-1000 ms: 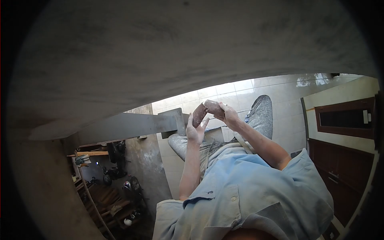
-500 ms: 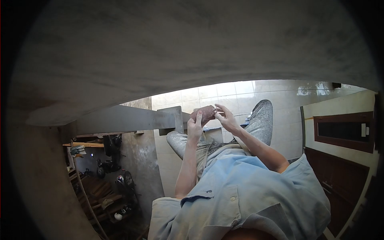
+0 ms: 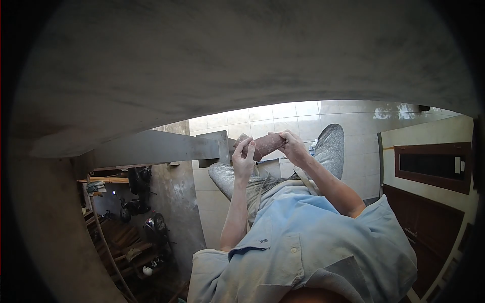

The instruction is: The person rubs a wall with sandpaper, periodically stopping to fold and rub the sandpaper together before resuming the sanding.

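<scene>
A strip of reddish-brown sandpaper [image 3: 268,145], dusted pale and bent into a curve, stretches between my two hands above my lap. At its left end the fingers of my left hand [image 3: 243,157] are closed on it. The fingertips of my right hand [image 3: 294,147] pinch the opposite end. Pale dust coats both hands. Parts of the sheet are hidden behind my fingers.
A large grey surface [image 3: 242,55] hangs close overhead. On the left a grey beam [image 3: 156,149] meets an upright block [image 3: 222,146]. Lower left are parked motorbikes [image 3: 156,227] and stacked wood [image 3: 121,242]. A brown door [image 3: 429,227] stands at right, tiles [image 3: 257,121] below.
The sandpaper has opened out from a compact folded shape into a longer curved strip. My right hand has moved slightly right and now pinches its end.
</scene>
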`<action>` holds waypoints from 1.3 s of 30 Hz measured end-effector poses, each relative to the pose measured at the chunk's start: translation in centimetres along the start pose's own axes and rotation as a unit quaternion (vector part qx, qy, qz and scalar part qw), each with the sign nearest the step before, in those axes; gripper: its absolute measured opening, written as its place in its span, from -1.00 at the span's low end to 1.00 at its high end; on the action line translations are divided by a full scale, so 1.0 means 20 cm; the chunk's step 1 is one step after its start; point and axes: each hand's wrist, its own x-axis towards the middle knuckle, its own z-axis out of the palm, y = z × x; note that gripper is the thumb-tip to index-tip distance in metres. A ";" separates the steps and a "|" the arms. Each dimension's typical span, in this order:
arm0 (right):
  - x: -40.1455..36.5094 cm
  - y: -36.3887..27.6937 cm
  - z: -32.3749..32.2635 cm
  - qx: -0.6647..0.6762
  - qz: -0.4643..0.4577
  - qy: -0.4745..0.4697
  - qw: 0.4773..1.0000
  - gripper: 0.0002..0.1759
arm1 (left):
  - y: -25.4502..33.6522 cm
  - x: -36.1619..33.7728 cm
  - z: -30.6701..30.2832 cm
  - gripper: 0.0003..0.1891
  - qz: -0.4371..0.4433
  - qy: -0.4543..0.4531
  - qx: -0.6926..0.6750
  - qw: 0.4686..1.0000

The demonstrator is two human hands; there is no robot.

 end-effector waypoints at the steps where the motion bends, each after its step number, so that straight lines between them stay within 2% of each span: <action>1: -0.01 -0.04 0.00 0.030 -0.008 -0.009 0.999 -0.78 | 0.00 -0.01 -0.01 -0.69 -0.011 0.017 -0.022 1.000; 2: -0.02 -0.08 0.01 0.060 -0.016 -0.018 0.998 -0.81 | 0.00 -0.01 -0.01 -0.68 -0.022 0.034 -0.044 0.998; 3: -0.03 -0.10 0.03 0.059 -0.009 0.012 0.998 -0.81 | 0.00 -0.02 -0.01 -0.63 -0.019 0.029 -0.068 0.997; 6: -0.03 -0.14 0.01 0.029 0.005 0.045 0.999 -0.82 | 0.02 -0.04 0.01 -0.36 -0.008 0.015 -0.143 0.990; 9: 0.02 -0.07 -0.06 -0.101 0.004 0.008 0.995 -0.77 | 0.06 -0.04 0.04 -0.22 -0.060 -0.009 -0.230 0.971; 12: -0.05 -0.07 0.00 -0.268 0.030 -0.002 0.963 -0.64 | 0.03 -0.02 0.08 -0.24 -0.106 -0.031 -0.269 0.957; 13: -0.07 -0.07 0.03 -0.328 0.056 0.005 0.943 -0.44 | 0.05 -0.02 0.11 -0.34 -0.096 -0.026 -0.249 0.963; 16: -0.13 -0.10 0.11 -0.330 0.120 -0.039 0.936 -0.51 | 0.04 0.00 0.12 -0.49 -0.134 -0.076 -0.225 0.962; 17: -0.13 -0.10 0.09 -0.324 0.140 -0.069 0.933 -0.50 | 0.03 0.00 0.12 -0.64 -0.135 -0.082 -0.220 0.963; 20: -0.14 -0.11 0.08 -0.296 0.149 -0.104 0.938 -0.53 | 0.05 0.00 0.10 -0.68 -0.168 -0.133 -0.208 0.954; 21: -0.12 -0.09 0.06 -0.276 0.166 -0.100 0.941 -0.57 | 0.06 0.00 0.10 -0.72 -0.163 -0.124 -0.198 0.959; 24: -0.09 -0.06 0.05 -0.183 0.162 -0.094 0.965 -0.62 | 0.09 -0.03 0.11 -0.69 -0.114 -0.079 -0.200 0.970; 25: -0.08 -0.06 0.05 -0.122 0.158 -0.119 0.973 -0.64 | 0.09 -0.03 0.11 -0.66 -0.074 -0.088 -0.158 0.981; 27: -0.08 -0.10 0.10 -0.012 0.157 -0.106 0.982 -0.63 | 0.12 -0.06 0.11 -0.59 0.001 -0.105 -0.071 0.992; 28: -0.08 -0.11 0.13 0.045 0.158 -0.097 0.982 -0.63 | 0.14 -0.07 0.11 -0.55 0.074 -0.101 0.017 0.992; 29: -0.07 -0.10 0.12 0.118 0.166 -0.138 0.969 -0.63 | 0.16 -0.09 0.12 -0.51 0.144 -0.097 0.104 0.979; 30: -0.05 -0.09 0.11 0.094 0.176 -0.128 0.972 -0.63 | 0.17 -0.10 0.14 -0.47 0.213 -0.093 0.190 0.954; 31: -0.03 -0.09 0.11 0.069 0.185 -0.117 0.973 -0.63 | 0.12 -0.11 0.17 -0.38 0.168 -0.096 0.133 0.972; 34: -0.05 -0.11 0.12 0.001 0.207 -0.134 0.969 -0.65 | 0.02 -0.13 0.20 -0.34 0.121 -0.047 0.104 0.986; 35: -0.06 -0.10 0.13 -0.006 0.221 -0.131 0.966 -0.66 | -0.01 -0.13 0.22 -0.38 0.018 -0.068 -0.024 0.997; 38: -0.07 -0.05 0.15 -0.021 0.247 -0.142 0.958 -0.67 | 0.08 -0.11 0.19 -0.45 -0.103 -0.080 -0.182 0.975; 39: -0.08 -0.05 0.16 -0.025 0.248 -0.146 0.957 -0.67 | 0.09 -0.11 0.19 -0.53 -0.114 -0.076 -0.174 0.975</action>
